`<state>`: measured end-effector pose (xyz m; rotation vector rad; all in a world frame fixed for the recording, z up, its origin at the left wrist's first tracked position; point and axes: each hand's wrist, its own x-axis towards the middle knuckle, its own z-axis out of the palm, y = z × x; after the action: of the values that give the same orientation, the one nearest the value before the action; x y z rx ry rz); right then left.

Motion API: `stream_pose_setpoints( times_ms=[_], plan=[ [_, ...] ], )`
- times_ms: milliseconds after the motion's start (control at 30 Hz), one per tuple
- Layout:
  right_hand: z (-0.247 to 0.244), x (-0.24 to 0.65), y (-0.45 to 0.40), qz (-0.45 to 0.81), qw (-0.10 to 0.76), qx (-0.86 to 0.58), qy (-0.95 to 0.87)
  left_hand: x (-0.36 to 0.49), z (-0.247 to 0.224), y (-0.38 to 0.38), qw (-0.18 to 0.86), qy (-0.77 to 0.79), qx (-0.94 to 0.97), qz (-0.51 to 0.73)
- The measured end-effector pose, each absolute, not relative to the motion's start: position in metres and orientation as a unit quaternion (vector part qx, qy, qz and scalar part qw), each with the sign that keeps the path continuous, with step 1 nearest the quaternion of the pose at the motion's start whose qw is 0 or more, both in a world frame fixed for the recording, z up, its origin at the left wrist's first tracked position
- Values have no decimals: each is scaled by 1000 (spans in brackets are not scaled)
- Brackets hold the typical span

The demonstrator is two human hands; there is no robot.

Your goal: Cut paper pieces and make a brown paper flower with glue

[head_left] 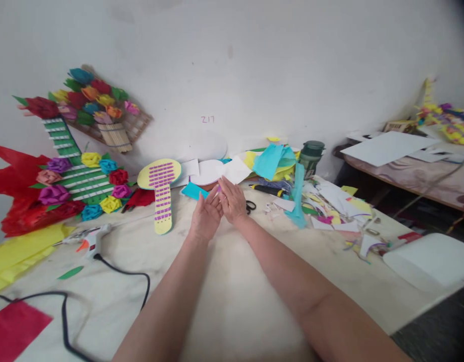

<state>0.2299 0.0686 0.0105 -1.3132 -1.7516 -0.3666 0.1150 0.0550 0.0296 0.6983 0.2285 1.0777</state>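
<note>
Both hands meet above the middle of the table. My left hand (208,216) is palm up with its fingers stretched out and slightly curled, touching the fingers of the other hand. My right hand (234,201) lies tilted against those fingertips, its own fingers close together. Between the fingers shows a small purple piece (218,188), mostly hidden. Just behind my left hand lies a blue paper strip (193,190). Black-handled scissors (250,206) lie beside my right hand. To the left is a yellow T-shaped cutout (163,208) with rows of purple strips.
A hot glue gun (98,240) with a black cord lies at the left, near a green guitar-shaped piece (71,176) with paper flowers. Paper scraps (337,206), a black-and-yellow cutter (267,190) and a dark green jar (312,156) occupy the right. A white stool (433,259) adjoins the table.
</note>
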Motion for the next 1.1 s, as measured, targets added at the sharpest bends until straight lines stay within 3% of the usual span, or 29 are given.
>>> stream_pose_setpoints(
  times_ms=[333, 533, 933, 1100],
  plan=[
    [8, 270, 96, 92, 517, -717, -459, 101, 7, 64, 792, 102, 319, 511],
    [-4, 293, 111, 262, 617, -659, -342, 98, 4, 65, 788, 84, 295, 534],
    [19, 286, 139, 463, 615, -546, -331, 92, 4, 67, 780, 110, 264, 557],
    [48, 290, 145, 473, 642, -485, -359, 92, 2, 68, 782, 99, 263, 557]
  ],
)
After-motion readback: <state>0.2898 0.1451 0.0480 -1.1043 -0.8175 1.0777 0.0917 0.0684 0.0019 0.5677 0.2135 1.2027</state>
